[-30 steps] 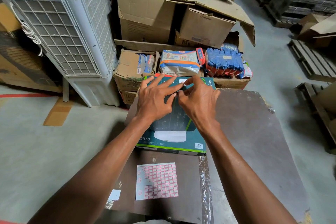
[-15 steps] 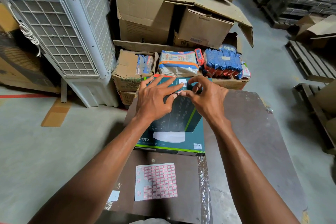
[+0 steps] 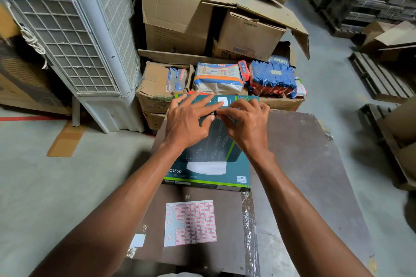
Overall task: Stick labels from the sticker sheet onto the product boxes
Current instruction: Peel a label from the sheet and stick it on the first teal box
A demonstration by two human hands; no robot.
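Observation:
Two teal product boxes lie on a brown board. The upper box (image 3: 216, 141) rests tilted on the lower box (image 3: 209, 179), which is marked AC1350. My left hand (image 3: 189, 121) lies flat on the upper box with its fingers spread. My right hand (image 3: 245, 126) is beside it, thumb and forefinger pinched on the box top and touching my left forefinger tip. Whatever is between those fingertips is too small to make out. A white patch (image 3: 223, 101) shows on the box just beyond the fingers. The sticker sheet (image 3: 190, 222) of red-framed labels lies flat near the board's front edge.
The brown board (image 3: 299, 164) stretches to the right of the boxes, with crinkled tape (image 3: 248, 220) along a seam. Behind it stand cardboard cartons (image 3: 177, 18) and packs of goods (image 3: 272, 78). A white air cooler (image 3: 74, 40) is at the left, wooden pallets (image 3: 380, 78) at the right.
My right hand's fingers have come down from the box's far edge and pinched together against my left forefinger. My left hand has stayed flat on the box.

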